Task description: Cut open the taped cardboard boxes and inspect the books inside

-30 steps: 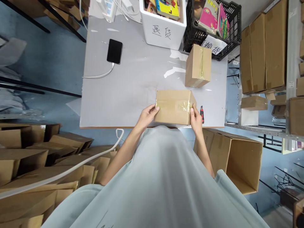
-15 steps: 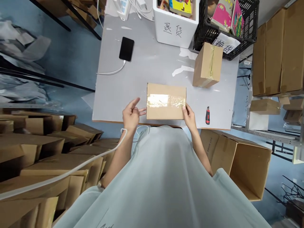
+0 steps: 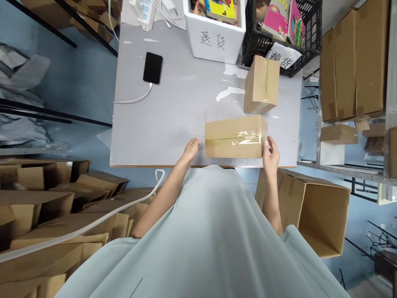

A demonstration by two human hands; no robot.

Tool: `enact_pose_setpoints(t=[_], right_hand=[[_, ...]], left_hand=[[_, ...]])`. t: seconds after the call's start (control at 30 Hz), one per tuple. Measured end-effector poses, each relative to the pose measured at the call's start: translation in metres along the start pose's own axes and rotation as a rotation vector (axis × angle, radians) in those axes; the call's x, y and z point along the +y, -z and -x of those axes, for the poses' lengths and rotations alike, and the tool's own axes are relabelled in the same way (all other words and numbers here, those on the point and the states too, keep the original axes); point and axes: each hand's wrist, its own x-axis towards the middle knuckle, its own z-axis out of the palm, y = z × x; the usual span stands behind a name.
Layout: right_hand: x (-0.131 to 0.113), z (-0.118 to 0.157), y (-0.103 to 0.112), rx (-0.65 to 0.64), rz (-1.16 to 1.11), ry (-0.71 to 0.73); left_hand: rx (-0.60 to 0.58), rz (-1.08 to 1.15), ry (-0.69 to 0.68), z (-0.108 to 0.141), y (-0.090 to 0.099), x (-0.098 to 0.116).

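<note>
A taped cardboard box lies near the front edge of the grey table, with a long side turned up and clear tape running along it. At its right end is my right hand, thumb against the cardboard and fingers curled around that end. My left hand is a short way off the box's left end, fingers stretched toward it, slightly blurred and holding nothing. The utility knife seen earlier is hidden from view.
Behind stands a second taped box. At the back are a white bin and a black crate with books. A phone on a cable lies left. An open carton sits below right; several cartons fill the lower left.
The box has shifted right and been turned so another taped side faces up. My right hand has moved right with it; my left hand has moved right too. The camera view has shifted slightly.
</note>
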Motion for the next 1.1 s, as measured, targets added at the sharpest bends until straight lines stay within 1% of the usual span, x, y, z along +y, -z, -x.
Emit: enact_pose_setpoints(t=[0.1,0.17,0.2,0.27,0.33,0.43,0.5,0.6,0.7,0.77,0.83,0.97,1.03,1.1], right_hand=[[-0.003,0.001,0.007,-0.067,0.016,-0.036],[0.000,-0.002,0.010,-0.097,-0.001,-0.038],[0.002,-0.004,0.010,-0.113,-0.022,-0.033],[0.008,-0.007,0.007,-0.139,-0.078,-0.026],[0.014,-0.008,-0.005,-0.184,-0.143,-0.031],[0.022,-0.005,-0.039,-0.284,-0.227,-0.055],[0.027,0.001,-0.066,-0.346,-0.247,-0.085],[0.034,0.009,-0.098,-0.376,-0.230,-0.113],[0.041,0.011,-0.113,-0.325,-0.187,-0.113],[0.047,0.008,-0.114,-0.305,-0.167,-0.116],[0.054,0.001,-0.108,-0.305,-0.184,-0.115],[0.071,-0.015,-0.088,-0.305,-0.250,-0.121],[0.079,-0.021,-0.076,-0.289,-0.245,-0.137],[0.083,-0.027,-0.064,-0.243,-0.202,-0.166]], left_hand=[[-0.121,0.047,0.062,0.007,-0.022,0.008],[-0.169,0.081,0.024,0.015,-0.025,0.015],[-0.167,0.089,-0.011,0.019,-0.022,0.018],[-0.125,0.077,-0.096,0.024,-0.008,0.024],[-0.062,0.040,-0.174,0.027,0.013,0.027],[0.050,-0.028,-0.225,0.027,0.047,0.026],[0.126,-0.076,-0.192,0.024,0.064,0.023],[0.188,-0.113,-0.142,0.021,0.077,0.016],[0.208,-0.120,-0.148,0.022,0.078,0.013],[0.212,-0.143,-0.165,0.026,0.074,0.014],[0.217,-0.172,-0.204,0.034,0.070,0.017],[0.230,-0.131,-0.272,0.045,0.068,0.021],[0.237,-0.074,-0.255,0.042,0.069,0.018],[0.236,-0.044,-0.224,0.034,0.066,0.012]])
